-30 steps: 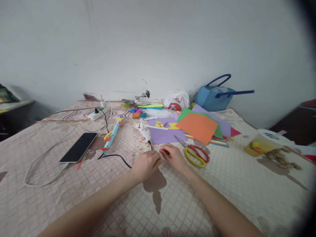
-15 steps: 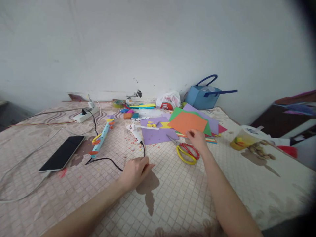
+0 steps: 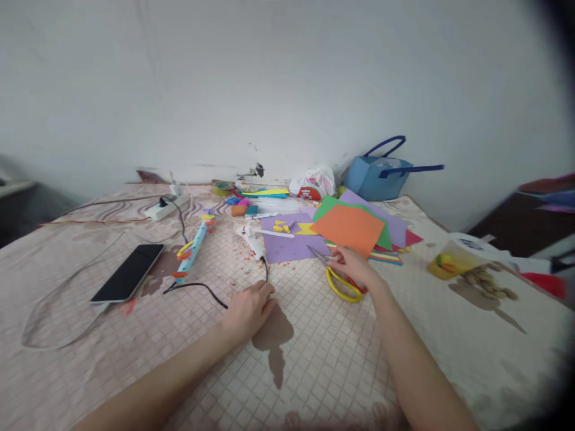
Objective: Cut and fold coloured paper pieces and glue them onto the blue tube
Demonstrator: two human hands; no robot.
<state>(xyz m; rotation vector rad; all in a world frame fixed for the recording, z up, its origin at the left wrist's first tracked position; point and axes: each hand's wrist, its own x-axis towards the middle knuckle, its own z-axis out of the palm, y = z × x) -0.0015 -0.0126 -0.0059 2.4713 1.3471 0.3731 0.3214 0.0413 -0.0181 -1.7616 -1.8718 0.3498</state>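
Note:
My right hand (image 3: 357,267) is over the scissors (image 3: 344,286), its bent fingers slightly apart near the pivot. The scissors lie with blades toward the far left; their yellow handle shows, while my hand covers much of the red one. Just beyond it, an orange sheet (image 3: 348,227) tops a stack of coloured paper. My left hand (image 3: 249,306) rests on the tablecloth with fingers curled together and nothing visible in them. A black cord runs close by it to the white glue gun (image 3: 252,242), beside a purple sheet (image 3: 287,248) bearing small yellow pieces.
To the left lie a phone (image 3: 129,272) and a light blue strip with orange pieces (image 3: 193,250). A power strip (image 3: 166,206) sits farther back. Near the wall are a blue bag (image 3: 375,178) and a white plastic bag (image 3: 314,179). A yellowish tub (image 3: 449,263) stands right.
My right hand has let go of the orange sheet and come nearer, over the scissors. My left hand stays near the cord. The whole view has shifted slightly.

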